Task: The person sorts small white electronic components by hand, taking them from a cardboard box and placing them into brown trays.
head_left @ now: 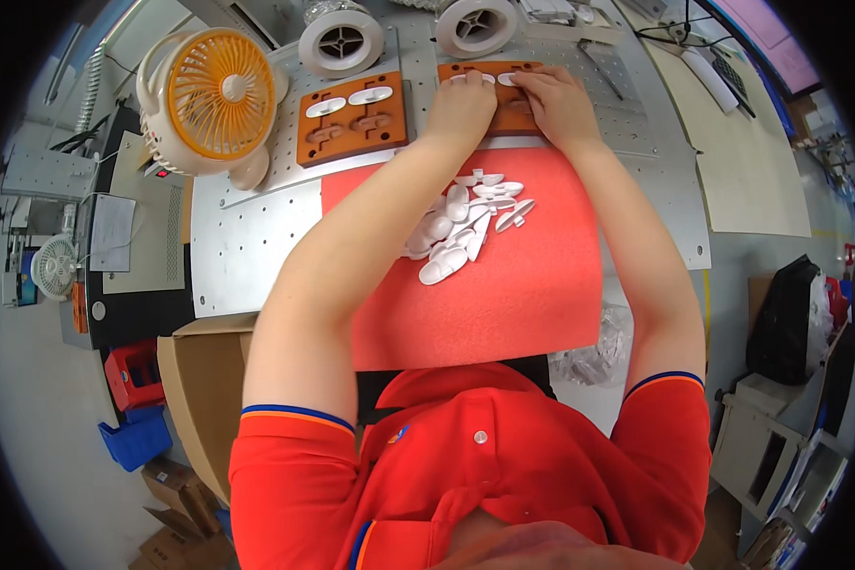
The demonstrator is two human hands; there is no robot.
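Both my hands reach to the far side of the bench and press on an orange moulded tray (467, 68) that holds white oval plastic parts. My left hand (462, 103) rests fingers-down on the tray's left half, beside one white part (485, 77). My right hand (558, 103) covers the tray's right half, its fingers curled over another white part. What lies under the fingers is hidden. A second orange tray (351, 116) with two white ovals sits to the left. A heap of several loose white oval parts (465, 224) lies on the red foam mat (484, 304) between my forearms.
An orange and white desk fan (217, 95) stands at the left on the perforated metal plate (247, 237). Two white reels (342, 40) sit behind the trays. A cardboard box (199, 380) and blue and red bins (135, 418) lie at lower left. A bag of parts (594, 356) sits at the right.
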